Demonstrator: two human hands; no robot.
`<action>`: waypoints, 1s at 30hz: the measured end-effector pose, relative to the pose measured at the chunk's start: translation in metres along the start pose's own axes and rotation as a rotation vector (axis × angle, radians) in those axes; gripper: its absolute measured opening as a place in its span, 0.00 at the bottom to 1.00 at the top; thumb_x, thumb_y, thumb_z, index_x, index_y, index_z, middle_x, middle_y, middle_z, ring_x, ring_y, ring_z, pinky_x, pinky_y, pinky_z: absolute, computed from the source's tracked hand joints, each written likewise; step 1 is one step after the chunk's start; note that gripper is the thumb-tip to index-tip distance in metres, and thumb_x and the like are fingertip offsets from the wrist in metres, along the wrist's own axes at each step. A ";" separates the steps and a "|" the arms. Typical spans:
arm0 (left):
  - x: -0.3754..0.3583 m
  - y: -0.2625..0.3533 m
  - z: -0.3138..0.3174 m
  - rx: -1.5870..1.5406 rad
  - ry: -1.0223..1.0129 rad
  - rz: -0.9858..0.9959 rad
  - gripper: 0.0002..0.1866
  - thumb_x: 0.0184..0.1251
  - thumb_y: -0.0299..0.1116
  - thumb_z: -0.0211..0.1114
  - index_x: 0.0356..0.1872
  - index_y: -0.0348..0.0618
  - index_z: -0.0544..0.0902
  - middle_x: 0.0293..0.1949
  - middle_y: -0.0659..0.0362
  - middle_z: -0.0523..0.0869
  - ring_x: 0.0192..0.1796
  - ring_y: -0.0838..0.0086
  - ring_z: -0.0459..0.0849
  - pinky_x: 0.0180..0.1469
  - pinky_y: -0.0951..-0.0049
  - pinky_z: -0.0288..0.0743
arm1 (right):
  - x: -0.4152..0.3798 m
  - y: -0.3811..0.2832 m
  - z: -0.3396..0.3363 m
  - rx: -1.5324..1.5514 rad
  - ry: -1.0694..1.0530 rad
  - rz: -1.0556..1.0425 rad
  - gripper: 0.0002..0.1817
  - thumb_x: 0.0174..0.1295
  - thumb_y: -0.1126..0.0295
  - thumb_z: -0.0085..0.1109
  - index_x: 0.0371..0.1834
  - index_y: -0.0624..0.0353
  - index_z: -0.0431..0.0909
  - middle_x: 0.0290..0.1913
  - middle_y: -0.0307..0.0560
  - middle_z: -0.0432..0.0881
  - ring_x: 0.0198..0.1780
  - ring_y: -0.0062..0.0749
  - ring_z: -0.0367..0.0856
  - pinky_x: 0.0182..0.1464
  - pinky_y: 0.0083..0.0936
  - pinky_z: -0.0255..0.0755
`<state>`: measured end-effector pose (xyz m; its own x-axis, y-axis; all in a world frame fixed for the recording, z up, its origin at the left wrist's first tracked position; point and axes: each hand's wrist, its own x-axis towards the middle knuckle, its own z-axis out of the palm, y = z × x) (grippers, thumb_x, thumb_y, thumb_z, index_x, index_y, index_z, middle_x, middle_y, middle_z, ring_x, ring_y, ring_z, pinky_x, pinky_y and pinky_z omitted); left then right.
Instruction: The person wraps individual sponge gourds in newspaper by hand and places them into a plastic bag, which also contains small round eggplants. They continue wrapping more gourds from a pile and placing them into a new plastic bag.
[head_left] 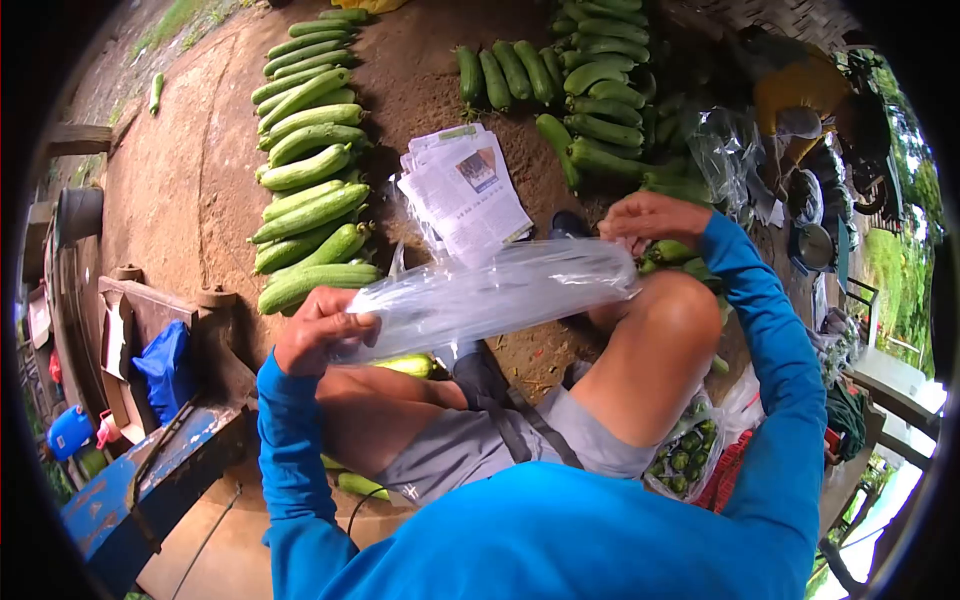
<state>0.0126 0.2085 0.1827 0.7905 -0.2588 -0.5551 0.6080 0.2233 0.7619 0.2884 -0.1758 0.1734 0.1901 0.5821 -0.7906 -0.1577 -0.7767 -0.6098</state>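
A clear plastic bag [490,298] is stretched lengthwise above my lap. One end of it is gripped by my left hand [325,328], the thumb pressed down on the plastic. At the other end, above my bent knee, my right hand [650,220] pinches the bag with curled fingers. Just beyond the bag, a stack of newspaper sheets [470,190] lies on the ground. Long green gourds [315,205] form a row on the left, close to my left hand. More gourds [605,105] are piled past my right hand.
A worn blue wooden beam [150,490] stands at my left, near a blue bag [165,365]. Loose clear plastic [720,150] hangs at the right. Beside my right leg sits a bag of small green vegetables [685,455]. A single gourd [156,92] lies far left.
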 end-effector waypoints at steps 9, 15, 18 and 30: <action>0.108 0.043 0.030 0.386 0.166 0.004 0.11 0.68 0.33 0.61 0.33 0.32 0.79 0.21 0.58 0.75 0.28 0.79 0.70 0.32 0.73 0.67 | 0.275 0.015 -0.178 -0.703 0.698 -0.253 0.29 0.52 0.49 0.64 0.53 0.52 0.72 0.55 0.58 0.72 0.56 0.52 0.75 0.57 0.43 0.70; 0.147 0.051 0.027 0.447 0.255 -0.138 0.12 0.65 0.33 0.63 0.27 0.34 0.76 0.16 0.53 0.75 0.17 0.70 0.71 0.24 0.69 0.65 | 0.396 -0.037 -0.257 -0.818 1.023 -0.004 0.46 0.52 0.37 0.62 0.73 0.39 0.60 0.76 0.54 0.48 0.72 0.70 0.54 0.66 0.58 0.64; 0.158 0.057 0.022 0.432 0.235 -0.243 0.12 0.65 0.33 0.62 0.27 0.35 0.77 0.17 0.55 0.78 0.19 0.71 0.75 0.25 0.71 0.68 | 0.431 -0.041 -0.271 -0.791 0.947 0.019 0.45 0.56 0.31 0.54 0.73 0.44 0.61 0.78 0.55 0.43 0.74 0.69 0.49 0.68 0.66 0.58; 0.171 0.074 0.017 0.424 0.281 -0.232 0.10 0.63 0.34 0.62 0.31 0.35 0.80 0.18 0.57 0.79 0.20 0.71 0.78 0.27 0.72 0.68 | 0.475 -0.045 -0.291 -0.736 0.904 0.216 0.52 0.49 0.26 0.56 0.73 0.45 0.60 0.77 0.47 0.51 0.75 0.63 0.53 0.66 0.67 0.59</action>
<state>0.1915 0.1648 0.1503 0.6640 0.0172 -0.7475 0.7314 -0.2222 0.6447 0.6674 0.0655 -0.1588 0.8903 0.2700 -0.3667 0.2684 -0.9617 -0.0562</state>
